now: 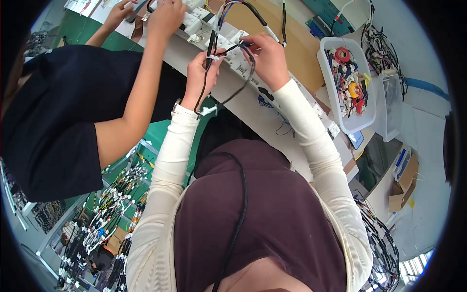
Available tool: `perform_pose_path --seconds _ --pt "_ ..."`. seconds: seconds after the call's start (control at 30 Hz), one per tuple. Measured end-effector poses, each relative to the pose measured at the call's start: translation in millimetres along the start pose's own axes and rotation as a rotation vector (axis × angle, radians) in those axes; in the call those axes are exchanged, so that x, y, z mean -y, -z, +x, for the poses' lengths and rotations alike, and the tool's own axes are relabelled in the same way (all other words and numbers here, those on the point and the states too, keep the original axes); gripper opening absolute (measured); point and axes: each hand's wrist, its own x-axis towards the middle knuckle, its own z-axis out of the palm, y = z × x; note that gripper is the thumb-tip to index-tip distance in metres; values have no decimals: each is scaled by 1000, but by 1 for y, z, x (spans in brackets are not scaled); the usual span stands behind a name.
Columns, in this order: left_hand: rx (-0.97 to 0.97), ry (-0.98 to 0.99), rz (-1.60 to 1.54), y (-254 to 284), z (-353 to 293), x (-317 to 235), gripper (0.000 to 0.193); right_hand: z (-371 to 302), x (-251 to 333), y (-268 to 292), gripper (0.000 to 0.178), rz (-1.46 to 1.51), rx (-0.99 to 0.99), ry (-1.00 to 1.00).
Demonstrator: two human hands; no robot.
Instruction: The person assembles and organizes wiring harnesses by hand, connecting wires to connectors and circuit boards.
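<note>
A black-wrapped wire harness (211, 45) runs down from the far side of the bench to my hands. My left hand (200, 77) is closed round it, beside a white tie. To the right, my right hand (268, 58) pinches a dark wire branch (251, 73) between thumb and fingers; the exact tip is hard to make out. That branch loops down toward a white connector (209, 111), which hangs below my left hand. Behind both hands, a row of white fixture blocks (193, 23) lies along the bench.
At the right stands a white bin (323, 80) of small mixed parts and a red tape roll (342, 54). A co-worker's arm (141, 102) reaches over the bench at left. Wire bundles (109, 219) hang at lower left. A phone (356, 139) lies beside the bin.
</note>
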Motion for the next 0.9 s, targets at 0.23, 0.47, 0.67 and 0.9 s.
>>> perform_pose_path --seconds 0.23,0.47,0.67,0.9 --pt "-127 -398 368 0 3 12 23 5 -7 -17 18 -179 -70 84" --pt "-268 -434 444 -18 0 17 26 2 -13 -25 15 -287 -142 129" --pt "-378 -292 248 -41 -4 17 31 2 0 -20 11 -346 -66 47" --pt "-309 -270 346 -48 -10 21 27 5 -4 -18 11 -333 -11 97"
